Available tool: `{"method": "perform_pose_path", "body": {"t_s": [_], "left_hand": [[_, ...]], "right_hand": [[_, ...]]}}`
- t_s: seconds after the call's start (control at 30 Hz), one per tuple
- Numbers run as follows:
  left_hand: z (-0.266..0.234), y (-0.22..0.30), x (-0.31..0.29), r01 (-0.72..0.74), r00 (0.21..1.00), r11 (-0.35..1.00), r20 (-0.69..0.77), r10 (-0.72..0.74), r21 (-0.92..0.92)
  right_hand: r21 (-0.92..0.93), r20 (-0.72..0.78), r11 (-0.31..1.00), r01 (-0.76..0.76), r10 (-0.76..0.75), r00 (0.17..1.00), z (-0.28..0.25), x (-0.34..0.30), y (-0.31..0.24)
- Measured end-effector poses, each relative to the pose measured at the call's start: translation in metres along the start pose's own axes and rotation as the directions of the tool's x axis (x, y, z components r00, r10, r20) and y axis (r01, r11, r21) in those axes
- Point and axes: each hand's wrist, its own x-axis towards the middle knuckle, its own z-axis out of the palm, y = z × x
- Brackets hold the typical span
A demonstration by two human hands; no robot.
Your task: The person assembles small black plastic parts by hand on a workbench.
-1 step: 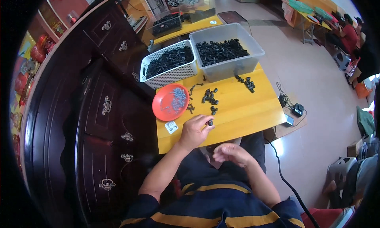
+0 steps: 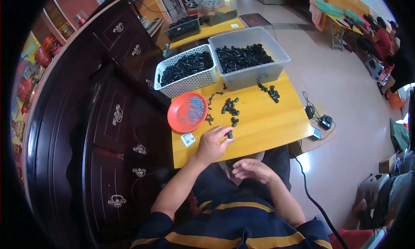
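My left hand [image 2: 213, 144] is over the near part of the yellow table, pinching a small black cylindrical piece [image 2: 230, 135] between thumb and fingertips. The piece stands roughly upright in the grip. My right hand [image 2: 254, 169] hangs just off the table's front edge, above my lap. Its fingers are loosely bent and apart, and nothing shows in them. Beyond my left hand lie loose black cylindrical pieces [image 2: 234, 112] in small groups. Left of them, an orange-red plate [image 2: 175, 115] holds many small silvery metal parts, with several dark slim pieces [image 2: 209, 118] beside it.
At the table's far side stand a white perforated basket [image 2: 190, 85] and a clear plastic bin [image 2: 248, 81], both full of black parts. A white label [image 2: 187, 139] lies near the plate. Dark wooden drawers [image 2: 112, 119] border the left. A black cable [image 2: 304, 179] runs down the right.
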Motion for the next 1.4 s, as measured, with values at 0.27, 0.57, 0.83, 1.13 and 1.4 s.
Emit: {"method": "perform_pose_path", "body": {"t_s": [0.27,0.57,0.83,1.13,1.4], "left_hand": [[-0.021,-0.026,-0.029,0.013,0.999,0.993,0.046,-0.018,0.120],[-0.054,-0.047,-0.026,0.320,0.947,0.946,-0.016,-0.320,0.045],[-0.122,-0.099,0.037,0.372,0.913,0.919,-0.231,-0.337,0.129],[-0.188,-0.211,0.154,0.421,0.879,0.835,-0.386,-0.279,0.354],[-0.182,-0.257,0.189,0.429,0.862,0.899,-0.340,-0.376,0.092]], "right_hand": [[0.365,-0.321,0.843,0.395,-0.285,0.903,0.000,0.040,0.019],[0.260,-0.414,0.878,0.401,-0.274,0.868,0.010,0.042,0.014],[0.299,-0.436,0.886,0.354,-0.203,0.877,0.021,0.027,0.003],[0.360,-0.394,0.894,0.269,-0.116,0.912,0.019,0.017,-0.008],[0.199,-0.234,0.980,-0.005,0.053,0.971,0.022,-0.007,-0.025]]}}
